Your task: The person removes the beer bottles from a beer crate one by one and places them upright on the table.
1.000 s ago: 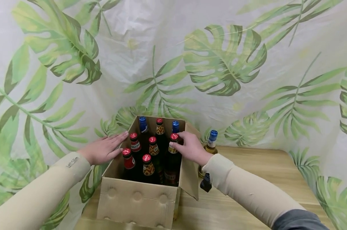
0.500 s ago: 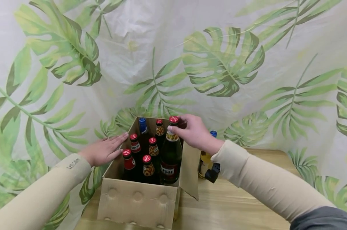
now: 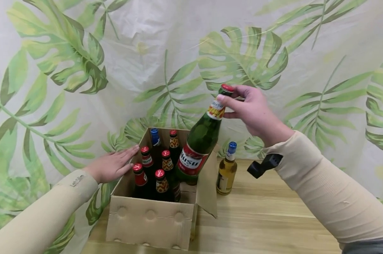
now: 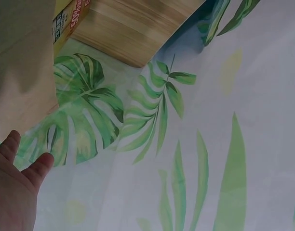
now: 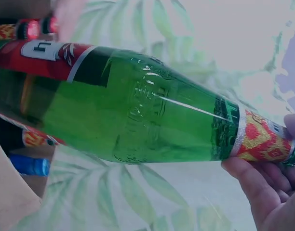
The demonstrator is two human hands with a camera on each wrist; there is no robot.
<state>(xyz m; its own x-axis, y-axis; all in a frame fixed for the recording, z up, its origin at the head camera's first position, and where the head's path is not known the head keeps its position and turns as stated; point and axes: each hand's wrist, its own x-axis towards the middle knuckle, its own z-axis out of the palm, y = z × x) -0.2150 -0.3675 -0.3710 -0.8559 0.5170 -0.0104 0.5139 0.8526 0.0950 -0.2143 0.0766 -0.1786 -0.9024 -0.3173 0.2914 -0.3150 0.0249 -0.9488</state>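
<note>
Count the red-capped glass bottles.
6: one in the right hand; in the brown cardboard box, two in the left row, three in the middle. Others may be hidden.

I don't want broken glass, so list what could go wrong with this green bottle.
1. The right grip holds the tilted, red-capped green glass bottle by its neck; it might slip.
2. Its lower end looks near red-capped dark glass bottles in the brown cardboard box and could knock one.
3. A blue-capped golden glass bottle stands beside the box's open flap; swinging the green one that way might topple it.
</note>
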